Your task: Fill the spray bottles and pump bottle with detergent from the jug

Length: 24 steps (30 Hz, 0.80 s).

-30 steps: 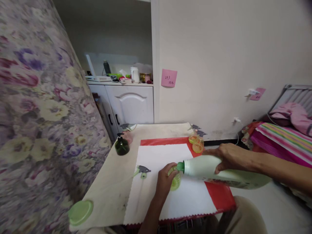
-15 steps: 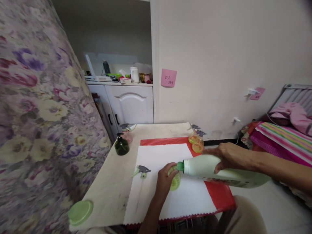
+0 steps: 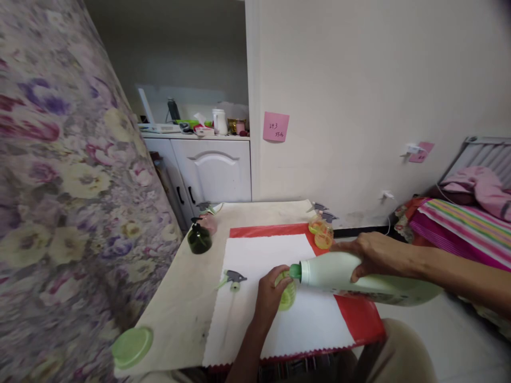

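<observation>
My left hand [image 3: 268,298] is wrapped round a small yellow-green spray bottle [image 3: 287,293] that stands on the white cloth [image 3: 255,255]. My right hand [image 3: 377,255] grips a large pale green bottle [image 3: 339,274] tipped on its side, with its green spout [image 3: 295,271] touching the small bottle's mouth. A loose grey trigger sprayer head [image 3: 233,279] with its tube lies on the cloth just left of my left hand. A round green cap [image 3: 131,347] rests at the table's near left corner.
Two yellow spray bottles [image 3: 322,230] stand at the far right of the red mat [image 3: 361,319]. A dark green pump bottle [image 3: 199,236] and a pink bottle [image 3: 209,221] stand at the far left. A flowered curtain [image 3: 59,186] hangs on the left, a bed [image 3: 471,218] sits on the right.
</observation>
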Tool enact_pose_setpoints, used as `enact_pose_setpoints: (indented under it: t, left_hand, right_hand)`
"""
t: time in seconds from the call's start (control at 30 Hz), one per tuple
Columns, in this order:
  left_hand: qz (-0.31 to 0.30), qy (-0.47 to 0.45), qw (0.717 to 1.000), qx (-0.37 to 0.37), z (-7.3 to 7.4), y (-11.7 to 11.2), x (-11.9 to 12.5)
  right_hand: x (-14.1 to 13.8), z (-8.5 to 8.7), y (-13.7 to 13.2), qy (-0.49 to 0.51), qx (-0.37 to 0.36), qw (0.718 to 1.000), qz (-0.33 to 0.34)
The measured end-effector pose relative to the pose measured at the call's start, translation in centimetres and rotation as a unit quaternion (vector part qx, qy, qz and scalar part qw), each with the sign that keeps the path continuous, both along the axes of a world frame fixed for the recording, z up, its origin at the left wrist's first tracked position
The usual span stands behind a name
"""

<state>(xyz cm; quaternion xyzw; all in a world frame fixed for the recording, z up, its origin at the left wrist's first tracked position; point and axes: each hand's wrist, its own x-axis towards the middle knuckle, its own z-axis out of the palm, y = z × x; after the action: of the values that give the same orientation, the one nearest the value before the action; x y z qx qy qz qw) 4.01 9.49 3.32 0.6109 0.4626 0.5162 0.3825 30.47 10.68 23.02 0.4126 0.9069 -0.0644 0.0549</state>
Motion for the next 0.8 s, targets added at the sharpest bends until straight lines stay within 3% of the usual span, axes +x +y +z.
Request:
enact_pose_setpoints:
  t: [0.8]
  left_hand:
    - [0.008, -0.002, 1.0, -0.004, -0.47, 0.12, 0.01]
  right_hand:
    - [-0.03, 0.23, -0.17, -0.005, 0.015, 1.0, 0.004]
